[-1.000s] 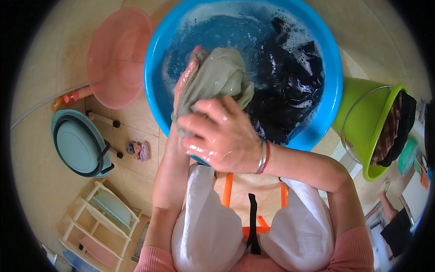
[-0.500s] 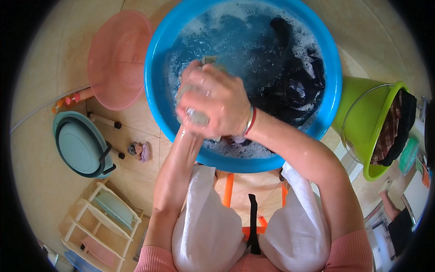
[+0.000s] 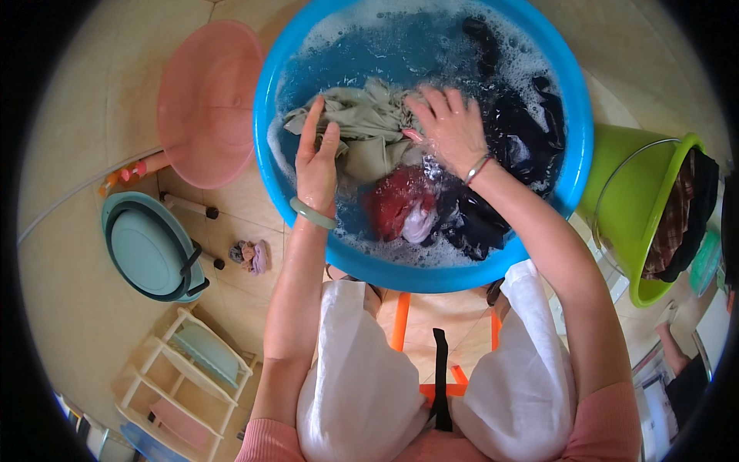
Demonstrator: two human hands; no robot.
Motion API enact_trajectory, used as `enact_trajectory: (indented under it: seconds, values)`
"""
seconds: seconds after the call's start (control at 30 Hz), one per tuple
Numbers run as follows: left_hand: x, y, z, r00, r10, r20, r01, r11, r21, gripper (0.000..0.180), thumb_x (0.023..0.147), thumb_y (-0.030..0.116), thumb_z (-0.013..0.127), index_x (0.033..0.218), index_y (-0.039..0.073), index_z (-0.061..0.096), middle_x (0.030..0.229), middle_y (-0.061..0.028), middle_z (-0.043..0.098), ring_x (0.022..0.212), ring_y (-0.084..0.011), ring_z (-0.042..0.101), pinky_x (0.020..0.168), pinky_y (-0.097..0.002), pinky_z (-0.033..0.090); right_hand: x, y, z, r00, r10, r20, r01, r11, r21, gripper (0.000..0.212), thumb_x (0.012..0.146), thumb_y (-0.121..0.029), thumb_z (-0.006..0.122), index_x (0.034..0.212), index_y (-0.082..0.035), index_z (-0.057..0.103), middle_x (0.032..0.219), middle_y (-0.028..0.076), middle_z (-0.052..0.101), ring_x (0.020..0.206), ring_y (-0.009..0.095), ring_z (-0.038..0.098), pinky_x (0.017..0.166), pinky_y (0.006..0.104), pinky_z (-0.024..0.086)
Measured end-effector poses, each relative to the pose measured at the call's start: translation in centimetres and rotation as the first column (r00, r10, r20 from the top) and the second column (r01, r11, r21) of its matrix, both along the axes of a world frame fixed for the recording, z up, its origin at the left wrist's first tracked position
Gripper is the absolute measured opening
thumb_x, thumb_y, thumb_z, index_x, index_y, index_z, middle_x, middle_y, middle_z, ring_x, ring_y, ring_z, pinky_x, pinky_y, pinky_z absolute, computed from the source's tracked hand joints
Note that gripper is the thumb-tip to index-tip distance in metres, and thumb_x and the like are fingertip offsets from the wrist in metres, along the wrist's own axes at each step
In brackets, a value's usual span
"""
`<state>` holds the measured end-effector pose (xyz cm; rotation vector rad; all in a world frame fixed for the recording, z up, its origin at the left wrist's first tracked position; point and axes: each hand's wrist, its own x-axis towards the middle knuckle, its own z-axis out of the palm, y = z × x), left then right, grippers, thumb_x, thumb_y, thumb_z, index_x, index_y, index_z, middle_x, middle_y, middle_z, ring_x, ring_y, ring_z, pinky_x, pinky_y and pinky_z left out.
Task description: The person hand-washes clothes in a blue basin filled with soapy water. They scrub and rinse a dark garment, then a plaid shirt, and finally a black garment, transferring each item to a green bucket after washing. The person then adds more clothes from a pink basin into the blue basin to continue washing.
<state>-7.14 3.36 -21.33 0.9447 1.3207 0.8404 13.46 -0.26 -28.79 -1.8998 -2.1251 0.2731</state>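
Soapy water fills a large blue basin [image 3: 268,115] in front of me. A wet beige-grey cloth [image 3: 362,115] lies crumpled on the water at its left. My left hand [image 3: 317,165], a pale green bangle on its wrist, is at the cloth's left side with fingers apart. Spread over the cloth's right end, my right hand [image 3: 454,132] grips nothing; its fingertips are near or touching the fabric. Below the cloth float a dark red piece of fabric [image 3: 391,202] and a pale lilac one [image 3: 419,222]. Dark garments [image 3: 527,146] soak along the right side.
A green bucket [image 3: 623,185] holding dark and plaid clothes leans at right. A pink basin [image 3: 208,108], teal folding basins [image 3: 142,246], scrunchies [image 3: 250,256] and a cream rack [image 3: 146,377] are at left. Another person's leg [image 3: 671,346] shows at far right.
My hands were pressed together around the balled-up cloth above the water. They have since parted, and the cloth now lies loosened in the basin. The right hand moved right.
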Motion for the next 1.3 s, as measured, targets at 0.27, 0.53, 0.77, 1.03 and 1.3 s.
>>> enact_trajectory:
  seconds: [0.27, 0.53, 0.77, 1.03, 1.3]
  values:
    - [2.2, -0.8, -1.2, 0.905, 0.145, 0.399, 0.005, 0.936, -0.351, 0.066, 0.097, 0.052, 0.051, 0.147, 0.011, 0.038, 0.145, -0.008, 0.045, 0.132, -0.0224, 0.043, 0.11, -0.0394, 0.036, -2.0, 2.3, 2.5, 0.812, -0.161, -0.56, 0.238, 0.969, 0.066, 0.021, 0.092, -0.028, 0.06, 0.104, -0.013, 0.067, 0.108, 0.01, 0.063, 0.102, 0.034, 0.057, 0.09, 0.0435, 0.047]
    - [2.7, 1.2, 3.2, 0.619, 0.283, 0.732, 0.188, 0.852, -0.489, 0.057, 0.099, 0.049, 0.047, 0.13, 0.002, 0.054, 0.125, -0.0165, 0.061, 0.109, -0.0304, 0.062, 0.097, -0.0454, 0.05, -6.9, -2.8, 13.3, 0.769, 0.366, -0.525, -0.211, 0.92, 0.331, 0.012, 0.077, -0.028, 0.066, 0.081, -0.017, 0.069, 0.099, -0.001, 0.056, 0.1, 0.023, 0.05, 0.074, 0.0385, 0.046]
    - [1.7, 0.5, 1.5, 0.882, -0.053, 0.469, 0.105, 0.991, -0.084, 0.042, 0.1, 0.031, 0.052, 0.134, 0.006, 0.049, 0.13, -0.0138, 0.054, 0.114, -0.0256, 0.059, 0.094, -0.0404, 0.052, -10.0, -2.7, 13.0, 0.801, 0.401, -0.444, -0.141, 0.847, 0.512, 0.011, 0.071, -0.025, 0.072, 0.074, -0.021, 0.063, 0.104, -0.005, 0.057, 0.098, 0.023, 0.052, 0.068, 0.0416, 0.04]
    - [4.2, 1.1, 4.3, 0.884, 0.241, 0.4, -0.119, 0.944, -0.307, 0.034, 0.099, 0.032, 0.052, 0.123, 0.008, 0.058, 0.114, -0.006, 0.064, 0.102, -0.0189, 0.063, 0.091, -0.0356, 0.05, -8.8, -0.1, 12.0, 0.747, 0.454, -0.485, -0.093, 0.794, 0.601, 0.016, 0.067, -0.027, 0.076, 0.072, -0.018, 0.064, 0.09, -0.002, 0.057, 0.079, 0.021, 0.053, 0.059, 0.0304, 0.047]
    - [3.1, 0.9, 1.4, 0.748, 0.324, 0.58, -0.073, 0.908, -0.413, 0.032, 0.097, 0.033, 0.054, 0.115, 0.007, 0.059, 0.106, -0.0056, 0.065, 0.096, -0.0191, 0.063, 0.086, -0.0345, 0.051, -6.9, 1.8, 10.5, 0.722, 0.369, -0.585, -0.012, 0.852, 0.524, 0.011, 0.069, -0.017, 0.071, 0.073, -0.012, 0.063, 0.087, 0.003, 0.06, 0.08, 0.023, 0.06, 0.064, 0.0339, 0.053]
